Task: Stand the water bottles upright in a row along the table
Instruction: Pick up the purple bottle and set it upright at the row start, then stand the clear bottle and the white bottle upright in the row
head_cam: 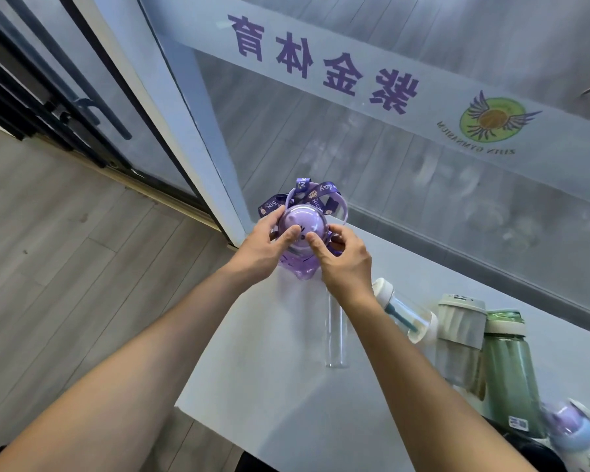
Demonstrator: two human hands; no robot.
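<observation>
Purple bottle [302, 233]: upright at the far left end of the worktop [269, 386], next to the glass wall [423, 185]; long axis vertical, so the domed lid faces the viewer from above; its printed strap [315, 194] loops behind the lid.
Left hand [269, 245]: curled round the left side of the lid, thumb laid across the top; it holds the purple bottle.
Right hand [344, 258]: curled round the right side of the lid, thumb on top close to the other thumb; it also holds the purple bottle.
Key relation: the purple bottle sits directly between and under both hands, neither nearer than the other; whether its base already rests fully on the worktop cannot be told, as the hands hide it.
Clear tube [336, 332]: lying flat, just nearer the viewer than the purple bottle, long axis running toward the viewer.
White-capped bottle [404, 313]: lying on its side, right of the purple bottle, partly behind the right forearm.
Grey bottle [460, 335]: upright, further right.
Green bottle [510, 362]: upright, touching the grey bottle's right side.
Small purple bottle [569, 427]: far right, blurred; pose unclear.
Judged stage: early, with lying bottles left to raise.
</observation>
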